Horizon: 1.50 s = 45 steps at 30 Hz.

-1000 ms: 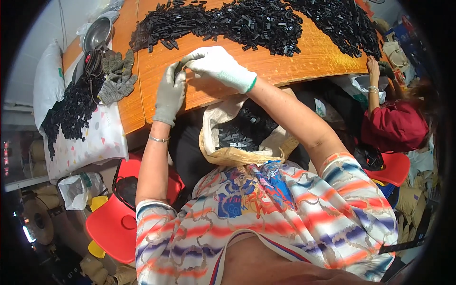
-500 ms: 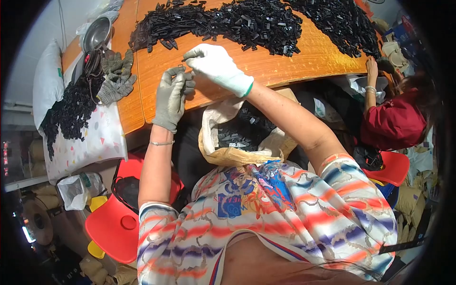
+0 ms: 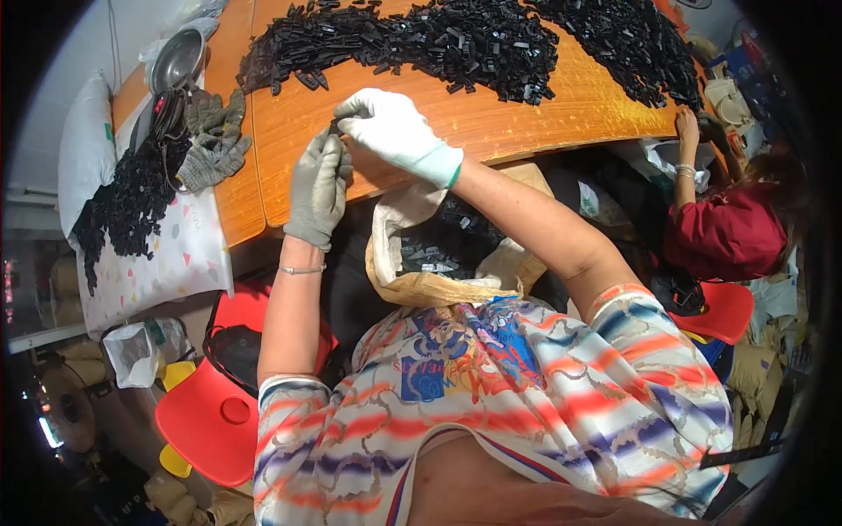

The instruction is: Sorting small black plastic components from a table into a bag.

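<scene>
**Both gloved hands pinched on one small black part at table edge**

Grip: left hand [image 3: 318, 184] in a grey knit glove and right hand [image 3: 392, 130] in a white knit glove with green cuff meet fingertip to fingertip, both closed narrow on a small black plastic piece [image 3: 336, 129]. Piece is mostly hidden by the fingers; shape can't be told. It sits just above the near edge of the table.

Surroundings, big to small:
- Orange wooden table [image 3: 544, 114], curved by the lens.
- Long heap of small black plastic parts [image 3: 421, 39] across the far side of the table, well apart from the hands.
- White patterned sheet [image 3: 167, 263] at left, carrying a second dark pile of black parts [image 3: 123, 206].
- Open tan cloth bag [image 3: 438, 254] below the hands, black parts inside.
- Red plastic stool [image 3: 210, 421] lower left.
- Spare pair of grey knit gloves [image 3: 210, 140] on the table's left end.
- Round metal bowl [image 3: 175, 60] beyond them.
- Another person in a dark red top [image 3: 724, 237] at right, hand on the table edge.
</scene>
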Each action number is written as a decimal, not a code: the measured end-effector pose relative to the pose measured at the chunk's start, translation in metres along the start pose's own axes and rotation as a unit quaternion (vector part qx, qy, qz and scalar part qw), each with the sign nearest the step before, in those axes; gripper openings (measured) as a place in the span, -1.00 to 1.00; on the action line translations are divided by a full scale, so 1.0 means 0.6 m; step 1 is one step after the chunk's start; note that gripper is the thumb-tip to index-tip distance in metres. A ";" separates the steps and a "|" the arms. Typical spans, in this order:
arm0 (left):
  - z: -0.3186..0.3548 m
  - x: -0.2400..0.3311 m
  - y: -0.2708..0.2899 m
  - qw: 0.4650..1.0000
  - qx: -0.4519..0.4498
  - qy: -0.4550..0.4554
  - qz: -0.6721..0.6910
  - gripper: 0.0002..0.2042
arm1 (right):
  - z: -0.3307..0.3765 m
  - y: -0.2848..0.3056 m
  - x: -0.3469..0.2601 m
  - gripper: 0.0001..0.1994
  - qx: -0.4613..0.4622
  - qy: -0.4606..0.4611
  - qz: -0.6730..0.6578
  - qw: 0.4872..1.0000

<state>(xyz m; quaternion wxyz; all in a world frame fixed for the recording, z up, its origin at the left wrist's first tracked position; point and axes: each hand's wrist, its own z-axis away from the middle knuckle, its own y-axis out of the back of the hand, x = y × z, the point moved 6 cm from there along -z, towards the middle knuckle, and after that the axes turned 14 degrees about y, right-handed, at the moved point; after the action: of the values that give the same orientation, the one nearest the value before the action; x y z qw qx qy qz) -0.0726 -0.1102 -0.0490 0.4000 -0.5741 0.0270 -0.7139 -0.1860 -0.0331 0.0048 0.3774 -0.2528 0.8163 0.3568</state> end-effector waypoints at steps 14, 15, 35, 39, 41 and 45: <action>0.022 0.007 -0.016 0.998 0.061 0.008 0.011 -0.85 | 0.011 0.002 -0.021 -0.77 0.026 0.037 0.045 0.998; 0.025 0.010 -0.021 0.998 0.055 0.014 -0.011 -0.85 | 0.012 0.001 -0.020 -0.77 0.026 0.037 0.045 0.998; 0.026 0.014 -0.019 0.979 0.118 -0.059 -0.157 -0.79 | 0.010 -0.007 -0.039 -0.76 -0.086 0.093 0.206 0.970; 0.023 0.012 -0.012 0.974 0.131 -0.058 -0.178 -0.80 | 0.003 -0.022 -0.029 -0.82 -0.124 0.171 0.259 0.943; 0.022 0.014 -0.014 0.971 0.137 -0.061 -0.188 -0.80 | 0.001 -0.030 -0.031 -0.86 -0.150 0.200 0.277 0.928; 0.015 0.004 -0.021 0.985 0.140 0.000 -0.104 -0.80 | 0.000 -0.028 -0.025 -0.86 -0.176 0.192 0.266 0.928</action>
<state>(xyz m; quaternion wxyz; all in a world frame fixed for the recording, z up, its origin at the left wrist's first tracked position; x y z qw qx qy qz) -0.0719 -0.0992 -0.0380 0.4001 -0.5123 -0.1331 -0.7482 -0.1658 -0.0416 0.0100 0.0545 -0.1520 0.8345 0.5267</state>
